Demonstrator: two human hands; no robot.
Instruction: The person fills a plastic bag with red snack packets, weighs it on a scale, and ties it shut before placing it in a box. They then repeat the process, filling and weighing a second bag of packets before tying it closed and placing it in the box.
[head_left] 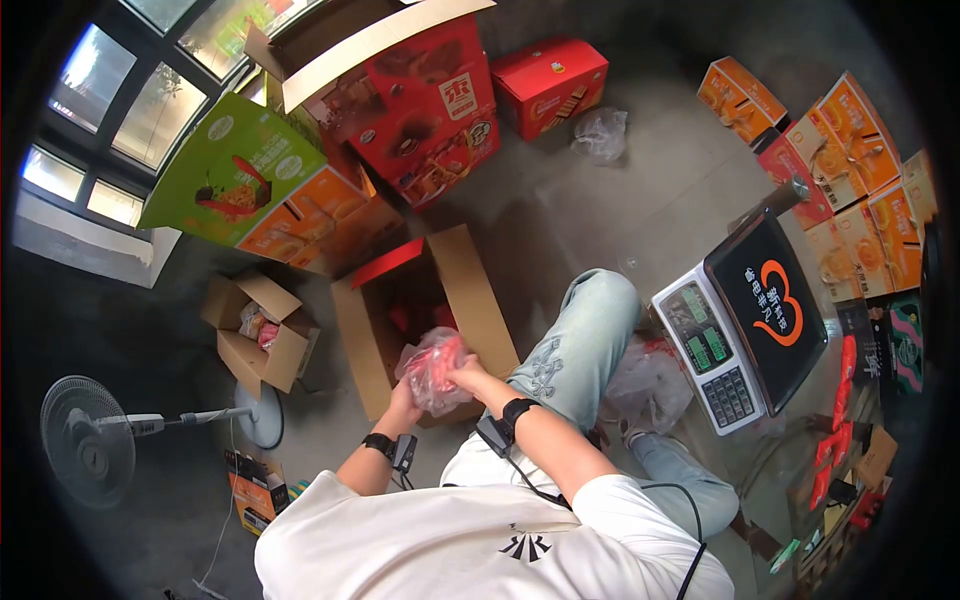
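I hold a clear plastic bag (pixel 432 368) filled with red packets, with both hands on it. My left hand (pixel 404 406) grips its lower left side; my right hand (pixel 468 376) pinches its right edge. Each wrist wears a black band with a small device and a cable. The bag hangs just over the near end of an open cardboard box (pixel 478 300) on the floor, whose inside shows red contents. My knee in light jeans (pixel 585 335) is to the right of the box.
An electronic scale (pixel 745 320) with a black platter stands on the right, a crumpled plastic bag (pixel 648 385) beside it. Red, green and orange cartons (pixel 430 110) are stacked behind. A small open box (pixel 258 335) and a floor fan (pixel 90 440) stand left.
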